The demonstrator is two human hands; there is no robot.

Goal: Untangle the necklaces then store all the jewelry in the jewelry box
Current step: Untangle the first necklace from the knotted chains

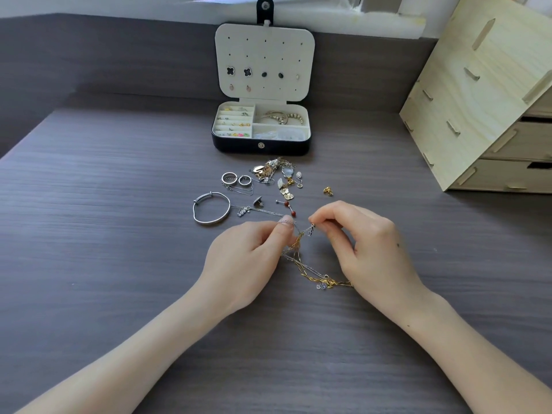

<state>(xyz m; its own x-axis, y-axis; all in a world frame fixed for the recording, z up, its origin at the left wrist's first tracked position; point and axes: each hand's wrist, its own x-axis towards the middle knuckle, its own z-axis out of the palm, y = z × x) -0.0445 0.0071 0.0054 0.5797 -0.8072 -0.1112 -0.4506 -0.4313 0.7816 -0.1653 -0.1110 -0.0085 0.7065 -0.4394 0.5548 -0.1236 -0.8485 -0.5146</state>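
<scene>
Left hand [248, 249] pinches the silver chain [286, 224], right hand [367, 243] pinches its pendant [310, 230], seemingly spreading the necklaces [307, 264] to loosen the knot.

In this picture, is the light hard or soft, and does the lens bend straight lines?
Head view: soft, even daylight, faint shadows under the left hand and right hand gripping the tangled necklaces; window strip at top washed out white; the wide lens tilts the wooden drawer unit and bends the far edge of the desk; small pieces in the jewelry box look soft.
</scene>
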